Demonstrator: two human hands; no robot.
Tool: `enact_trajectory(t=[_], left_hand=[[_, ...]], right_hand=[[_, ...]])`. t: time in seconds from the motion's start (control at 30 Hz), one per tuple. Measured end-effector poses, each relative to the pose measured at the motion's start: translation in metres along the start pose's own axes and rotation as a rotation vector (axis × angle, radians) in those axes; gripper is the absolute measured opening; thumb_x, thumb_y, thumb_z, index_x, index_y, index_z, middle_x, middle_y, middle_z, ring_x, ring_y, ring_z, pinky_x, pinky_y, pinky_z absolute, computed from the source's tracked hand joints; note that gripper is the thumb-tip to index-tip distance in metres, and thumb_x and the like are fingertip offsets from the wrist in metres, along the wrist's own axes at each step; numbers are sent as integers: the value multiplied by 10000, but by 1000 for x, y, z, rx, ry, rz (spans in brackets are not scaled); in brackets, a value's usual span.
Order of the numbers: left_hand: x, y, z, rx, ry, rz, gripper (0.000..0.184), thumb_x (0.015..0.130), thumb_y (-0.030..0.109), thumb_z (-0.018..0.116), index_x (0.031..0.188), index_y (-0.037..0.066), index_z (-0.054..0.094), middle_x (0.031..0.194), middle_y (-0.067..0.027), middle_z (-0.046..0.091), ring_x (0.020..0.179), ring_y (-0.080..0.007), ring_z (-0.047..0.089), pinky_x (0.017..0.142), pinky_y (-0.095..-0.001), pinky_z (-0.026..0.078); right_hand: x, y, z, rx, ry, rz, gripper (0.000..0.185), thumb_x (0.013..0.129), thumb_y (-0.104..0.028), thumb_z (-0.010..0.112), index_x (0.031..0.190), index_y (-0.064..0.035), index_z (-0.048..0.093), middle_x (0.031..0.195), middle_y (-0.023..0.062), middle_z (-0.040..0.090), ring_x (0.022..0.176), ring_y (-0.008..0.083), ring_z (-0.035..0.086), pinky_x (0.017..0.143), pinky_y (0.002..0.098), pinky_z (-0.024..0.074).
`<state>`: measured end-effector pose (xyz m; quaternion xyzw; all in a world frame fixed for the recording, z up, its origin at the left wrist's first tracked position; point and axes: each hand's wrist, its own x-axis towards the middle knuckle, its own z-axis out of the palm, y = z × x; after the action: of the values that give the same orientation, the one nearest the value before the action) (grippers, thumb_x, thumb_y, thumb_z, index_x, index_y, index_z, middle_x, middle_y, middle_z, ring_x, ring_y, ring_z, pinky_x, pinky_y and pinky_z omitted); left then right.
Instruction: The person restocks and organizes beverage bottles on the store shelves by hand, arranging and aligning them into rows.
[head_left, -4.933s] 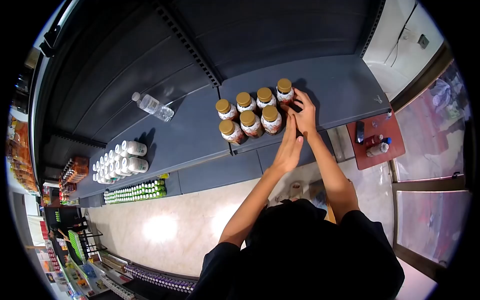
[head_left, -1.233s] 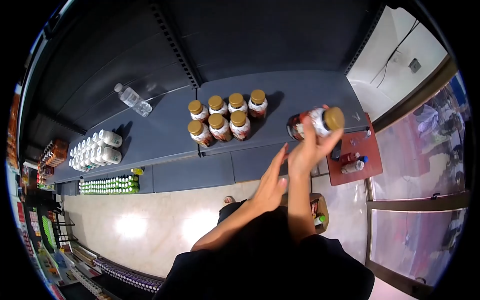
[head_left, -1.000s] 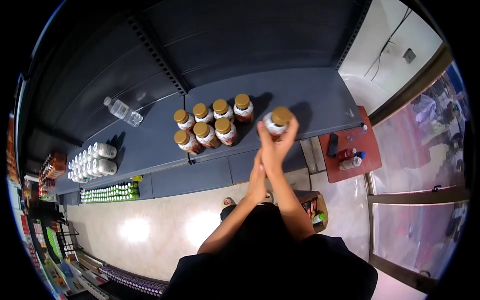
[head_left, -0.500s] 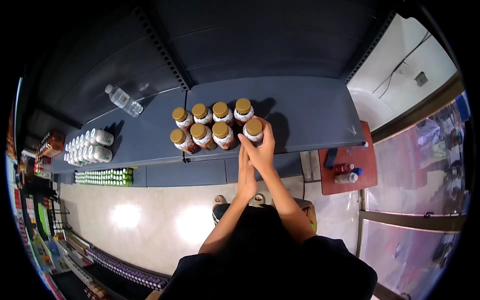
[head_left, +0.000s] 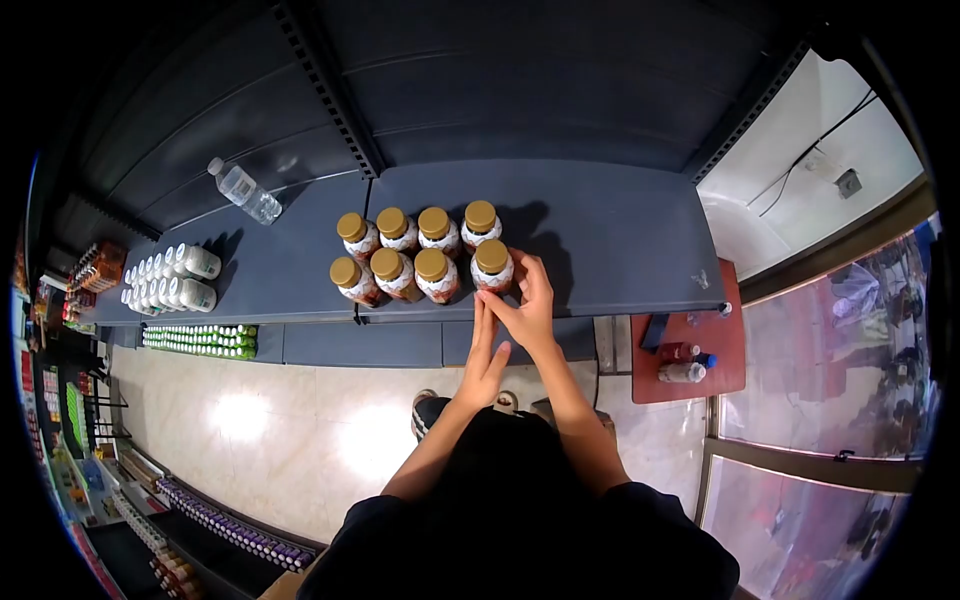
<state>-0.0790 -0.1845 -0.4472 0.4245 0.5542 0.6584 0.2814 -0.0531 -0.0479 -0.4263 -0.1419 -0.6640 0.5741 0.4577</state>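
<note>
Two rows of gold-capped bottles with white-and-brown patterned labels stand upright on a dark grey shelf (head_left: pixel 630 240). The front-row bottle at the right end (head_left: pixel 491 274) stands a little apart from its left neighbour (head_left: pixel 436 279). My right hand (head_left: pixel 530 305) curves around that end bottle, fingers along its right side and thumb at its front. Below the same bottle is my left hand (head_left: pixel 483 372), its fingers stretched upward and their tips close to the bottle's base and the right thumb. Whether those left fingertips touch the bottle I cannot tell.
A clear water bottle (head_left: pixel 245 192) leans at the back left of the shelf. White bottles (head_left: pixel 185 294) stand in rows farther left, with green-and-white ones (head_left: pixel 220 342) on a lower shelf. To the right, a red stool-like table (head_left: pixel 715 350) holds a few bottles and a dark object.
The end bottle has shifted slightly left, closer in line with the one behind it. My right hand has slid lower and more to its right side. My left thumb has spread from its fingers.
</note>
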Motion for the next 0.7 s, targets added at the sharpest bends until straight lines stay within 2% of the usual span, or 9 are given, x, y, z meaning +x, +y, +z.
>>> enact_trajectory(t=[0.13, 0.3, 0.33, 0.43, 0.5, 0.53, 0.63, 0.67, 0.7], left_hand=[[-2, 1, 1, 243, -1, 47, 880, 993, 52, 534, 1657, -26, -38, 1736, -254, -87, 1613, -379, 91, 1275, -442, 174], [-6, -1, 9, 470, 67, 119, 920, 964, 44, 580, 1658, -31, -20, 1738, -257, -33, 1597, -396, 169, 1263, -461, 213], [-5, -2, 9, 386, 78, 107, 919, 965, 35, 580, 1660, -26, -20, 1739, -252, -20, 1591, -395, 194, 1259, -461, 221], [-8, -5, 8, 161, 95, 66, 915, 972, 6, 576, 1666, -7, -20, 1742, -236, 16, 1570, -387, 264, 1243, -459, 257], [-15, 1, 2, 49, 85, 28, 911, 979, -17, 570, 1671, 9, -22, 1744, -221, 37, 1554, -376, 307, 1227, -453, 294], [-21, -4, 1, 93, 122, 59, 867, 994, -33, 554, 1681, 43, 30, 1729, -210, 134, 1493, -352, 419, 1191, -439, 361], [-32, 4, -6, 19, 187, -41, 803, 991, -16, 588, 1659, 7, 142, 1676, -239, 278, 1413, -336, 526, 1159, -431, 403], [-35, 2, -6, 25, 221, -32, 763, 994, -30, 580, 1649, 23, 192, 1625, -231, 366, 1301, -293, 611, 1098, -395, 460], [-38, 0, -7, 14, 226, -48, 755, 995, -35, 575, 1647, 23, 198, 1611, -229, 380, 1273, -282, 621, 1085, -387, 469]], right_hand=[[1, 2, -3, -167, -37, -65, 675, 777, 43, 853, 1372, 51, 534, 1251, 111, 566, 1211, 223, 625, 1007, 333, 519], [1, -2, -3, -187, -75, -66, 680, 766, 33, 864, 1369, 51, 552, 1235, 110, 579, 1198, 215, 630, 1006, 336, 520], [2, -4, -3, -189, -85, -54, 680, 768, 33, 863, 1372, 52, 552, 1236, 110, 580, 1197, 215, 630, 1008, 338, 519], [3, 2, -3, -152, -33, -57, 662, 737, -108, 907, 1316, 14, 611, 1217, 159, 658, 1111, 295, 654, 963, 394, 524], [5, 3, -4, -153, -42, -84, 671, 736, -112, 908, 1324, 12, 610, 1235, 164, 656, 1137, 301, 649, 974, 396, 521], [5, 2, -4, -153, -43, -96, 676, 735, -114, 908, 1329, 10, 610, 1243, 167, 654, 1150, 304, 647, 980, 397, 519], [4, 0, -6, -157, -83, -92, 688, 761, -62, 883, 1370, 21, 573, 1295, 159, 620, 1216, 287, 630, 1020, 387, 513], [4, -2, -5, -76, -97, -55, 690, 771, -39, 869, 1383, 25, 557, 1311, 154, 605, 1233, 280, 623, 1038, 384, 506], [4, -3, -5, 3, -111, -18, 692, 782, -17, 856, 1396, 30, 541, 1328, 149, 590, 1251, 274, 616, 1055, 381, 500]])
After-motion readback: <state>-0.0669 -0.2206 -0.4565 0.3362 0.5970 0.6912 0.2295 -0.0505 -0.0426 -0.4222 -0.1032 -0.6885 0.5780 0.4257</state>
